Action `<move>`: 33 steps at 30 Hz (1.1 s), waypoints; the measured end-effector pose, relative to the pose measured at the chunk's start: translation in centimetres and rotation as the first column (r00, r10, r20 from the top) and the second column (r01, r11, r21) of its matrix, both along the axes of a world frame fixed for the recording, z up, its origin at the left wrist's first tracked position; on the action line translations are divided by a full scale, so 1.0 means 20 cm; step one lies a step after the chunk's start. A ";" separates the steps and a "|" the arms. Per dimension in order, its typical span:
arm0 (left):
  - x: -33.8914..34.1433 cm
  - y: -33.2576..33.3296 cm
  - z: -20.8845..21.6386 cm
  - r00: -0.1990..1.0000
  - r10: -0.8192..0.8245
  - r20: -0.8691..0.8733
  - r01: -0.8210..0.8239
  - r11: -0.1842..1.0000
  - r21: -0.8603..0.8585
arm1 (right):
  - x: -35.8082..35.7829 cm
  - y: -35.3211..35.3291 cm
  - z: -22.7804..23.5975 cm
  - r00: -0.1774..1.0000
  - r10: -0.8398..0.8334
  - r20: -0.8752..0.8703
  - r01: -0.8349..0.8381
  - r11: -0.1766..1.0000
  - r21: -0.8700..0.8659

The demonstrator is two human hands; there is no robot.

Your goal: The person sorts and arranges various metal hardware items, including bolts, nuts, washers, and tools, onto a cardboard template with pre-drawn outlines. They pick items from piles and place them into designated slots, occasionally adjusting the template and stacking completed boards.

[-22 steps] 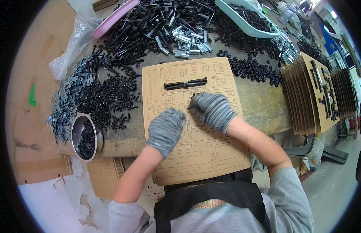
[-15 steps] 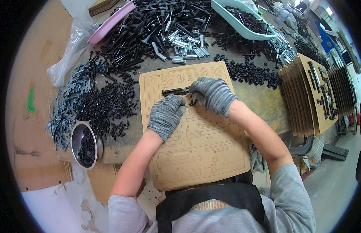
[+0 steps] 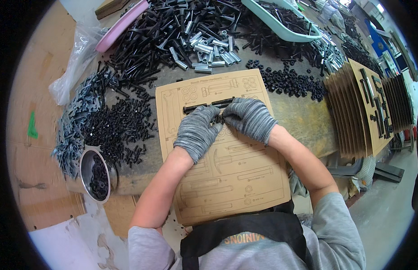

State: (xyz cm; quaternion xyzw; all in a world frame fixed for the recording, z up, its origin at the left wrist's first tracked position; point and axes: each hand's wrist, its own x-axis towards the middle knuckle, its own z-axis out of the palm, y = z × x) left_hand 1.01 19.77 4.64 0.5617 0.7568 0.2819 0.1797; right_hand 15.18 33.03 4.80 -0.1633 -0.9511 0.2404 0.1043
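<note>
A printed brown cardboard sheet (image 3: 236, 189) with outline drawings of hardware lies tilted at the table's front edge. Near its top, two long black bolts (image 3: 195, 109) rest roughly end to end. Just below them, a few small black screws (image 3: 219, 119) show between my fingertips. My left hand (image 3: 197, 132), in a grey knitted glove, has thumb and forefinger closed around these screws. From the other side my right hand (image 3: 250, 119), gloved alike, pinches at the same screws, its fingertips partly hidden. The right knuckles are close to the right-hand bolt.
Black bolts and silver sleeves (image 3: 202, 48) are heaped beyond the cardboard, with black nuts (image 3: 292, 81) to the right. Small black screws (image 3: 112, 128) and a metal bowl (image 3: 108, 173) are at left. Pink (image 3: 121, 27) and mint (image 3: 281, 28) trays stand behind. Cardboard sheets (image 3: 348, 112) stack at right.
My right hand has come off the bolts and moved slightly down to the small screws. My left hand has shifted right to meet it. The right-hand bolt now shows more fully.
</note>
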 end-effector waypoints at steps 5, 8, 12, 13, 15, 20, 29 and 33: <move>0.01 0.02 0.02 0.999 0.035 0.041 -0.035 0.999 -0.015 | -0.01 0.02 0.00 0.999 -0.015 -0.032 0.016 1.000 0.017; 0.02 0.02 0.02 0.994 0.077 0.083 -0.075 0.997 -0.027 | -0.01 0.03 -0.02 0.996 0.020 -0.088 -0.020 1.000 0.006; 0.03 0.02 0.02 0.993 0.092 0.077 -0.091 0.996 -0.022 | -0.01 0.04 -0.01 0.995 0.029 -0.097 -0.031 0.999 -0.019; 0.03 0.03 0.02 0.990 0.094 0.101 -0.092 0.995 -0.028 | -0.01 0.04 -0.02 0.993 0.032 -0.110 -0.035 0.999 -0.023; 0.03 0.02 0.01 0.984 0.100 0.148 -0.095 0.995 -0.041 | 0.00 0.04 -0.03 0.993 0.033 -0.115 -0.033 0.999 0.000; 0.01 0.02 0.00 0.995 0.058 0.087 -0.053 0.997 -0.059 | 0.00 0.01 -0.05 0.993 0.037 -0.108 -0.033 0.999 0.042; -0.02 0.04 -0.01 1.000 -0.015 0.022 0.016 0.999 -0.033 | 0.00 -0.02 -0.04 0.985 -0.011 -0.174 0.024 0.997 0.070; -0.02 0.06 0.01 1.000 -0.022 0.001 0.022 0.997 -0.074 | 0.01 -0.01 -0.07 0.983 -0.006 -0.183 0.028 0.993 0.117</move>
